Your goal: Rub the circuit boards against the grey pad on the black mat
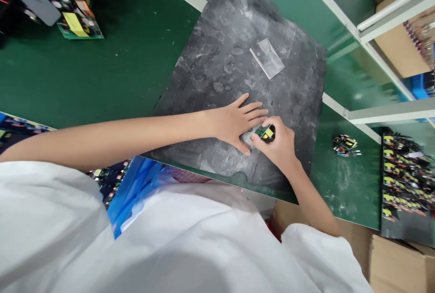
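Observation:
My right hand (282, 143) grips a small circuit board (267, 133) between thumb and fingers; a yellow block and dark parts show on it. Flat on the dark mat (224, 62) lies my left hand (238, 121), fingers spread, its tips close to the board. Whether the left fingers touch the board I cannot tell. Beneath the board and beside the left thumb is a pale, whitish patch, partly covered by the hands. Farther up the mat lies a clear flat rectangular piece (268, 58).
Circuit boards (79, 23) crowd the far left of the green table (129, 66). A small pile of electronic parts (345, 145) sits to the right, before a black tray (390, 223) of boards. White frame bars (390, 114) cross the right; a cardboard box (394, 266) stands below.

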A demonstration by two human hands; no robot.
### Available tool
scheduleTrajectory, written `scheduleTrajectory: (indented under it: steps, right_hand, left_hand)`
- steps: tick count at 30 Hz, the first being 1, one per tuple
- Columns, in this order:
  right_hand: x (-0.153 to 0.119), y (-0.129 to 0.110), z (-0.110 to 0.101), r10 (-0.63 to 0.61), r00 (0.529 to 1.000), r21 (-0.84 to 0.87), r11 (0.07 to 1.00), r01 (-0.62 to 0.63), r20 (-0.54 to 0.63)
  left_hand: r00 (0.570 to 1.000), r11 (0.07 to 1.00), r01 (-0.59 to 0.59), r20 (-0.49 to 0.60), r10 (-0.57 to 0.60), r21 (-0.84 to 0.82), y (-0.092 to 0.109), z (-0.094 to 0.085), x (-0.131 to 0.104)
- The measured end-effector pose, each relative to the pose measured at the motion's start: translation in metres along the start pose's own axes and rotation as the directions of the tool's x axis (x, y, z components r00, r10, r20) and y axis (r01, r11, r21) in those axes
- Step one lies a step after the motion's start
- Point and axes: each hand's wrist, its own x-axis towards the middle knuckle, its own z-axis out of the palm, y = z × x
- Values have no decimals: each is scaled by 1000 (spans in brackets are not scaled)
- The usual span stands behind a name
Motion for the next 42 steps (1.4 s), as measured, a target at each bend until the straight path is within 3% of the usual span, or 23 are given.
scheduleTrajectory:
  steps: [10, 20, 26, 31, 34, 37, 42]
  right_hand:
    - [-8, -7, -2, -42, 998, 90, 995, 38, 48]
    - [-18, -11, 1, 77, 996, 121, 989, -80, 33]
    - [-21, -15, 1, 60, 998, 107, 992, -61, 14]
    - [-17, -11, -1, -35, 999, 20, 999, 35, 13]
    - [-13, -5, -3, -2, 1000, -44, 999, 2, 9]
    - [-12, -3, -4, 52, 999, -29, 998, -52, -1]
    - [-14, -4, -3, -22, 998, 27, 999, 21, 55]
  left_hand:
    - [998, 999, 27, 62, -30, 44, 5, -7, -1]
    - [1000, 999, 12, 27, -13, 31, 2, -3, -1]
    - [999, 999, 26, 38, -27, 32, 5, -6, -2]
    - [997, 998, 32, 71, -36, 54, 5, -7, -2]
    - [996, 998, 37, 73, -41, 56, 5, -6, -1]
    - [997, 998, 34, 64, -37, 50, 4, -6, -1]
    - [997, 998, 23, 68, -27, 57, 4, -6, -2]
